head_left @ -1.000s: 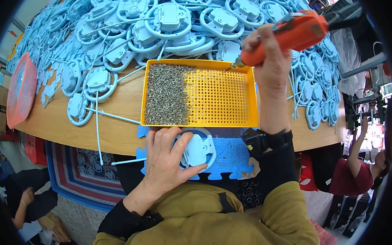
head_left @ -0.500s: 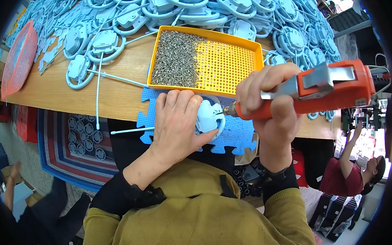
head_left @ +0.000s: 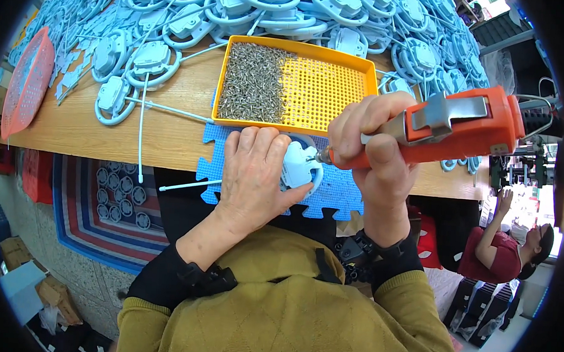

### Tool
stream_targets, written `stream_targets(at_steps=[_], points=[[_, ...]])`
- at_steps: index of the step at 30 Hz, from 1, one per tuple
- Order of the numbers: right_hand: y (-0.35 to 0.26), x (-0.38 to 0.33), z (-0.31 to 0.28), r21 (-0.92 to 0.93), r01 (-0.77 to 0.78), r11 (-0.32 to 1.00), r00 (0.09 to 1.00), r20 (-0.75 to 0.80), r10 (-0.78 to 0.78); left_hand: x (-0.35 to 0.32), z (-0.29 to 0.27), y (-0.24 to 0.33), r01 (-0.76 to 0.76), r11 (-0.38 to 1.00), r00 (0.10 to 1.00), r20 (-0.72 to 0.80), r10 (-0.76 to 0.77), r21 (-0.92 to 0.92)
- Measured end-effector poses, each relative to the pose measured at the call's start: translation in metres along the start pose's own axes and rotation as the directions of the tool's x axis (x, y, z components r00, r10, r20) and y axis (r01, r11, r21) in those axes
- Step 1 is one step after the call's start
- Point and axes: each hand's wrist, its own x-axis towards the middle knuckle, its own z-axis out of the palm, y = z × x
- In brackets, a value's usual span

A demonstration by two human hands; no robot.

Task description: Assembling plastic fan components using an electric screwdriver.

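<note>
My left hand [head_left: 254, 175] presses down on a light blue round plastic part [head_left: 300, 167] that lies on a blue foam mat [head_left: 338, 191] at the table's front edge. My right hand [head_left: 374, 158] grips an orange electric screwdriver [head_left: 451, 130], held level, with its tip against the part's right side. Just beyond the mat stands a yellow tray [head_left: 323, 86]; a heap of small grey screws [head_left: 251, 80] fills its left half.
Many light blue round parts with white stems [head_left: 148, 60] cover the wooden table [head_left: 107, 134] behind and left of the tray. A red mesh basket [head_left: 25, 80] lies at the far left. A striped bin of round parts [head_left: 121, 188] stands below the table. Another person [head_left: 502, 248] sits at right.
My right hand brought the screwdriver down from the yellow tray to the part under my left hand. The left hand stayed on the part.
</note>
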Motion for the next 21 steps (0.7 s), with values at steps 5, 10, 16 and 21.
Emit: stream_targets(at_steps=[5,10,16,21], points=[[0.007,0.004,0.003,0.082,-0.047,0.996,0.999,-0.011,0.048,-0.002,-0.005,-0.007,-0.006,1.0,1.0,0.009,0.006,0.022],[-0.004,0.019,-0.023,0.116,0.106,0.988,0.983,-0.159,-0.087,-0.018,-0.03,-0.021,-0.024,0.999,0.999,-0.038,0.025,0.022],[0.027,0.059,-0.046,0.234,0.174,0.957,0.943,-0.32,-0.093,-0.037,-0.089,-0.065,0.072,0.989,0.992,0.09,-0.085,0.133],[0.044,0.07,-0.045,0.219,0.188,0.957,0.947,-0.3,-0.118,-0.061,-0.16,-0.073,0.123,0.985,0.944,0.292,-0.155,0.124]])
